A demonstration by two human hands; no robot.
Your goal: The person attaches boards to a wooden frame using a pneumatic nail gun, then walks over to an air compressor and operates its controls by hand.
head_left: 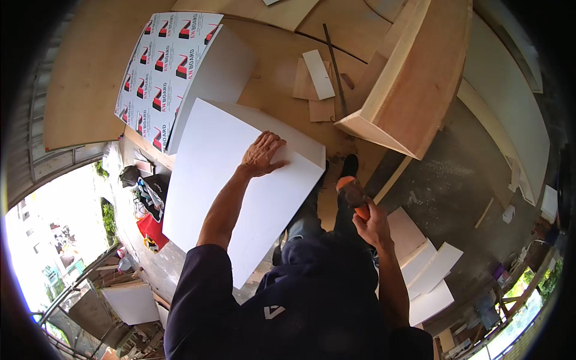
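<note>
A large white panel [270, 207] forms the upper face of a box-like piece in front of my body. My left hand [263, 155] rests on that face near its far edge, fingers stretched out and the thumb apart. To the right of the panel, my right hand [373, 227] is wrapped round the handle of an orange-and-dark mallet [353, 193]. The mallet's head is raised, apart from the panel, with its orange end towards the far side.
Behind the panel stands a box faced with printed board [165, 66]. An open wooden frame [414, 84] rises at the far right. Wood offcuts [318, 75] and a dark bar [333, 66] lie beyond. White and brown boards [432, 270] are stacked beside my right arm.
</note>
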